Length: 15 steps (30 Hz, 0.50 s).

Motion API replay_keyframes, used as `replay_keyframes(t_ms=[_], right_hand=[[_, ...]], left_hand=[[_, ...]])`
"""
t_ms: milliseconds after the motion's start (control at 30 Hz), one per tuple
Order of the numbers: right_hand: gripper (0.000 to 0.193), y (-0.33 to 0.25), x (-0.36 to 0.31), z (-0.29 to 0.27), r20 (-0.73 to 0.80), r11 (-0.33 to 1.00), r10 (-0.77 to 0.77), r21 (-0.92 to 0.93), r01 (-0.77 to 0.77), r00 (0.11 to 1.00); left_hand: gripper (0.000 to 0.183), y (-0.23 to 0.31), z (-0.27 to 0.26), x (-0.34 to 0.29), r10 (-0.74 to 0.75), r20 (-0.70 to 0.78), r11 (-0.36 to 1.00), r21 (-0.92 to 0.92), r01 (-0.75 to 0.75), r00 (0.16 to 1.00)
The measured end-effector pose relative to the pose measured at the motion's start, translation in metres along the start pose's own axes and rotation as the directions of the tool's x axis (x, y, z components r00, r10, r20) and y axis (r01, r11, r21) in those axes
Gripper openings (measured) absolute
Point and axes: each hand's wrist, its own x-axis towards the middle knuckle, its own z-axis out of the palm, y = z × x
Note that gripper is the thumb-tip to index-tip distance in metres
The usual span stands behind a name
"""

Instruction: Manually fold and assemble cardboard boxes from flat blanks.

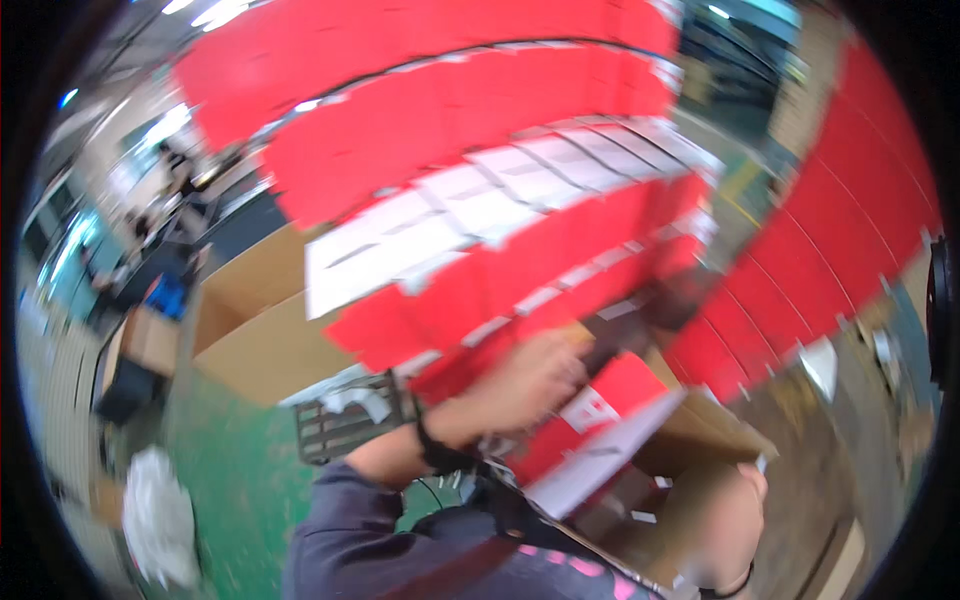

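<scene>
My left hand (535, 375) reaches across the middle with its fingers curled. A small tan piece shows at its fingertips, too blurred to name. Just below that hand, a red-and-white flat box (640, 388) stands tilted beside an open cardboard carton (700, 435). At the carton's right edge is my right hand (735, 515), smeared by motion. Whether its fingers grip the carton edge I cannot tell. Ahead of both hands rises a stack of red and white boxes (490, 290) in several rows, bound with dark straps.
A big open carton (270, 340) stands left of the stack, next to a dark slatted pallet (345, 425). A white plastic bag (160, 515) lies on the green floor. Along the right runs another row of red boxes (800, 250). Far left, a person (178, 172) is near dark tables.
</scene>
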Motion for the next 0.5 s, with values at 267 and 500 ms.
replay_keyframes(t_ms=[267, 500], right_hand=[[0.033, -0.013, 0.033, -0.011, 0.491, 0.985, -0.003, 0.154, -0.083, 0.871], [0.016, -0.009, 0.004, 0.007, -0.019, 0.992, 0.094, 0.084, -0.092, 0.995]], left_hand=[[0.040, 0.108, 0.051, 0.092, 0.592, 0.550, 0.741, -0.084, -0.666, 0.590], [0.039, 0.092, 0.112, 0.077, 0.811, 0.177, 0.583, -0.328, -0.743, 0.558]])
